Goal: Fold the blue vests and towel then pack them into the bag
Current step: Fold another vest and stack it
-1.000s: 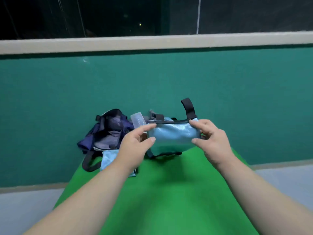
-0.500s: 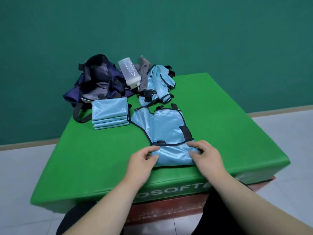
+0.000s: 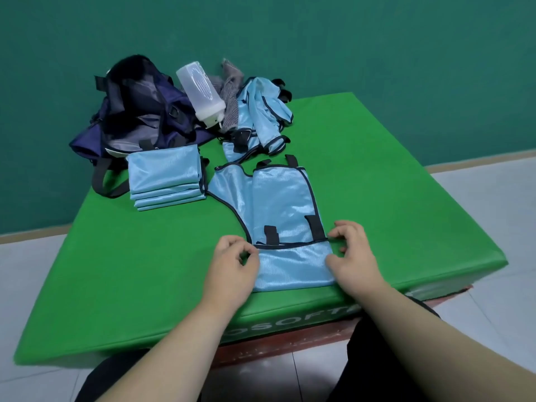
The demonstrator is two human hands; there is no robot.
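A light blue vest (image 3: 278, 204) with black trim lies flat on the green mat (image 3: 377, 184), its near end folded over. My left hand (image 3: 232, 268) has curled fingers pinching the vest's left edge at the fold. My right hand (image 3: 355, 256) holds the right edge, fingertips by a black strap and thumb lower down. A stack of folded blue vests (image 3: 165, 178) sits at the left. A heap of unfolded vests (image 3: 261, 117) lies at the back beside a grey towel (image 3: 230, 94). The open navy bag (image 3: 139, 111) is at the back left.
A translucent plastic bottle (image 3: 200, 91) leans on the bag. The mat's near edge runs just below my hands, above a red base (image 3: 290, 343). A green wall stands behind, and pale floor tiles (image 3: 493, 213) surround the mat.
A second ago I held the vest up in front of the wall. It now lies on the mat with its near end folded over, and my hands sit at its side edges.
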